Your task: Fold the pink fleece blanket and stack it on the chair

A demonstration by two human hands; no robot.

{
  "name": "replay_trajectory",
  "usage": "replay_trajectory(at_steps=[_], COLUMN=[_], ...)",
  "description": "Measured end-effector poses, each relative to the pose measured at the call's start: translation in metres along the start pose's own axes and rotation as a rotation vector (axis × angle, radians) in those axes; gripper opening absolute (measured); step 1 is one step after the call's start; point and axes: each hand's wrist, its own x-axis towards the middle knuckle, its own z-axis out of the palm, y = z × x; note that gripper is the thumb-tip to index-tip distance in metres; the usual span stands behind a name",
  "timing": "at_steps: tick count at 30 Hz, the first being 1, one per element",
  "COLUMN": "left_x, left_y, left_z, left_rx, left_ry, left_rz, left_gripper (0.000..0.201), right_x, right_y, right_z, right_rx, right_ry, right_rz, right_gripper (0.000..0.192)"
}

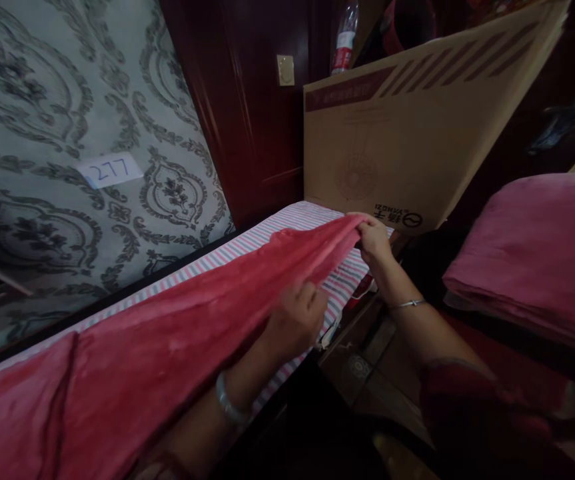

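A long red plush blanket [182, 320] stretches across a striped sheet [342, 287] with pink, grey and white bands. Pinched in my right hand [374, 241] is the blanket's far corner, lifted and drawn to a point. My left hand [300, 319] is at the blanket's near edge, its fingers curled and somewhat blurred by motion. Whether cloth is caught between those fingers is hidden. A dark seam or fold crosses the blanket at the lower left.
Beyond the far end of the sheet leans a large cardboard box [397, 140], with a plastic bottle [344, 47] behind its upper edge. A folded pink blanket [537, 247] lies at the right. Patterned wallpaper [177, 187] and a dark red panel [247, 100] border the left side.
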Motion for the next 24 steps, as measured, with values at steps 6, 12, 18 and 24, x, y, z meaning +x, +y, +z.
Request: replay_trajectory(at_steps=[6,12,18,24], left_x=[-0.104,-0.146,-0.168,-0.201], left_y=[0.015,-0.011,-0.011,0.003], left_z=[-0.002,-0.006,-0.024,-0.012], left_rx=[0.080,0.268,0.363,0.399], left_ry=[-0.016,-0.191,-0.171,-0.094], left_rz=[-0.159,-0.542,-0.501,-0.391], left_gripper=[0.028,0.035,0.039,0.033], right_x=[0.020,0.039,0.011,-0.030], right_y=[-0.012,-0.036,-0.005,0.049], right_z=[0.019,0.037,-0.017,-0.075], right_rx=[0.036,0.017,-0.175,-0.300], right_ry=[-0.044,-0.077,0.049,0.062], right_rz=[-0.079,-0.319,-0.260,0.067], right_gripper=[0.029,0.021,0.014,0.014])
